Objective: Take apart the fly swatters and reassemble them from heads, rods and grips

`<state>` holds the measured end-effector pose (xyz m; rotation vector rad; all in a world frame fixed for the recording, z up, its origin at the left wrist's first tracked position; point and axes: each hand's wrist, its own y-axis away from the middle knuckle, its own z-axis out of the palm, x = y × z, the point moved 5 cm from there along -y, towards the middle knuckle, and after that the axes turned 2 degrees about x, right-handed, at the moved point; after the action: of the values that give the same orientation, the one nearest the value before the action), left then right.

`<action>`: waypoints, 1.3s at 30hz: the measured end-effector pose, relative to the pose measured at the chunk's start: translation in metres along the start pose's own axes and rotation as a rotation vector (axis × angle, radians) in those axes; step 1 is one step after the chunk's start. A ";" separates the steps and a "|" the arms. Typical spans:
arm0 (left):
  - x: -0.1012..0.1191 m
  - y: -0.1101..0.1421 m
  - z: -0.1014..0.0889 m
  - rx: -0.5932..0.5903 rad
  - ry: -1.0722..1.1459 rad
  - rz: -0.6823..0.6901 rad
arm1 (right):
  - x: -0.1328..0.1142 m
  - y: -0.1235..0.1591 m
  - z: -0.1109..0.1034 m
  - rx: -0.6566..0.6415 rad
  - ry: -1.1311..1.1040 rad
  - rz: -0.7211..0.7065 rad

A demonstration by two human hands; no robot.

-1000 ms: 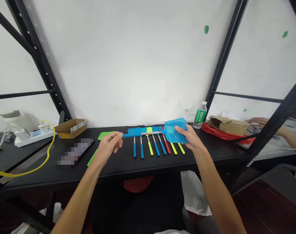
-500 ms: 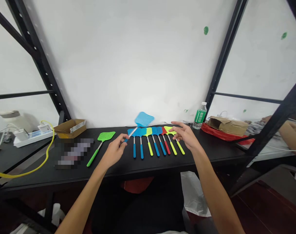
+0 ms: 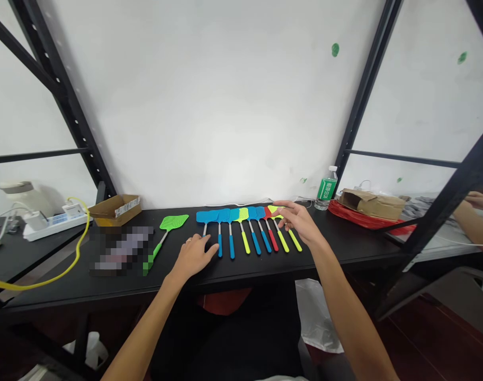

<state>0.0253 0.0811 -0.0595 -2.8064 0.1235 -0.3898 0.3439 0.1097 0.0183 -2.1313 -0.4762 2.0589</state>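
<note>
A row of several fly swatters [image 3: 249,227] with blue, yellow and red handles lies side by side on the black table [image 3: 345,248]. A blue fly swatter [image 3: 204,218] lies at the left end of the row, and my left hand [image 3: 194,256] rests curled over its handle. My right hand [image 3: 301,222] hovers over the yellow swatters at the right end, fingers spread, holding nothing. A green fly swatter [image 3: 168,230] lies apart to the left.
A blurred flat item [image 3: 122,248] and a cardboard box [image 3: 116,207] sit at the left, with a power strip [image 3: 54,218] and yellow cable [image 3: 77,248]. A water bottle [image 3: 327,190] and red tray [image 3: 368,219] stand right. Another person's arm [image 3: 475,211] is far right.
My right hand let go of the blue swatter's head. My left hand swung that swatter up and then laid it flat at the left end of the row.
</note>
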 end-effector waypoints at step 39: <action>-0.067 0.005 -0.022 -0.087 -0.259 -0.368 | 0.009 -0.002 0.009 -0.053 0.066 -0.031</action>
<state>-0.0453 0.0779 -0.0576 -2.9321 -0.4470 -0.0973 0.3346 0.1132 0.0101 -2.1993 -0.5580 1.9736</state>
